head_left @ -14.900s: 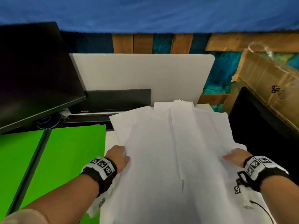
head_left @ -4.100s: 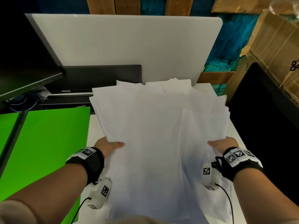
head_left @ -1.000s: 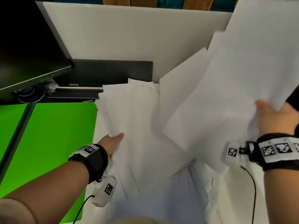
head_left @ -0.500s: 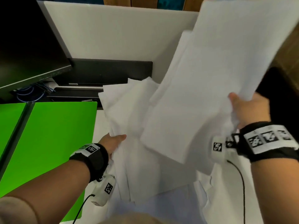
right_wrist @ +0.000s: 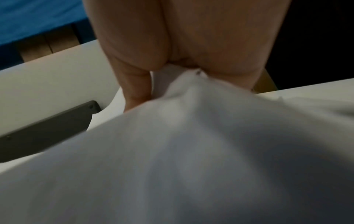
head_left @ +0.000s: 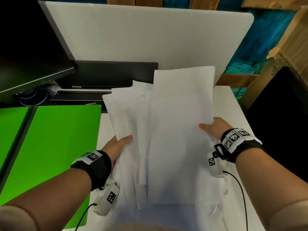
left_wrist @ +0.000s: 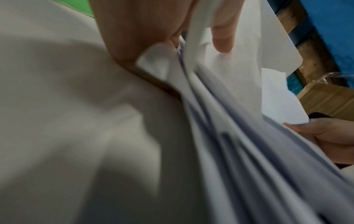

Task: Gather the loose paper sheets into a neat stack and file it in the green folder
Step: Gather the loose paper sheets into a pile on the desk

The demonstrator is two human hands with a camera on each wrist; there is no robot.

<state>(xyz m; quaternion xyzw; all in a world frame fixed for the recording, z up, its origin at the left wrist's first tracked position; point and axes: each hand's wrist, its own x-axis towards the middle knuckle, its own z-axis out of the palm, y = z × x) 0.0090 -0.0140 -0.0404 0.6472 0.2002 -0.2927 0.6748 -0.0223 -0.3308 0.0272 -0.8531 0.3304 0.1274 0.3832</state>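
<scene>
Left hand (head_left: pixel 116 145) and right hand (head_left: pixel 215 128) gripping opposite edges of uneven paper sheets (head_left: pixel 173 130), fingers and thumbs pinching; green folder (head_left: pixel 55 147) open on worktop (head_left: pixel 233 100) alongside.

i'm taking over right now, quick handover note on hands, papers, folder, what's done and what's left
Left hand: grips the left edge of the paper sheets, thumb on top.
Right hand: grips the right edge of the same bundle, thumb on top.
Paper sheets: gathered between both hands above the white table, but fanned; the far and left edges are stepped and not flush. A few more white sheets seem to lie under the bundle on the table.
Green folder: lies open on the left, nothing in it.
Done: sheets gathered.
Left: square the edges, pick up any strays, lay the stack in the folder, close it.
</scene>
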